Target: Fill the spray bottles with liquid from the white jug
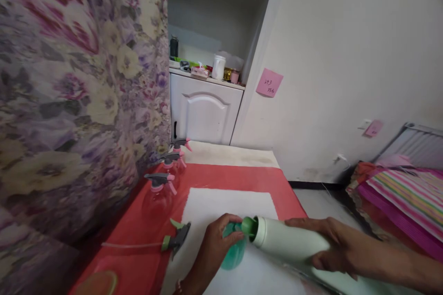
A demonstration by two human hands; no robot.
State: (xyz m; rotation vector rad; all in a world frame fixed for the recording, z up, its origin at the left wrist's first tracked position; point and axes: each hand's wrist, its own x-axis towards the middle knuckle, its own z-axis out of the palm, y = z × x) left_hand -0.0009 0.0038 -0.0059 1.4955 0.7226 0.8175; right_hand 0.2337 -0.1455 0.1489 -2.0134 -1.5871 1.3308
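Note:
My left hand point(221, 242) is closed round a see-through teal bottle point(233, 251), which stands on the white cloth point(224, 203). My right hand point(335, 244) grips a pale green flask point(290, 238), tilted nearly level with its open mouth toward the bottle. A small green funnel-like piece point(248, 226) sits between the flask's mouth and the bottle's top; whether liquid is flowing I cannot tell. Left of my left hand lies a loose spray head point(176, 239) with a green collar and a long thin tube.
Several clear spray bottles point(157, 198) with grey and pink triggers line the left side of the red-covered table point(224, 175). A round object point(98, 283) lies at the near left corner. A floral curtain point(83, 78) hangs close on the left; a bed point(404, 193) stands right.

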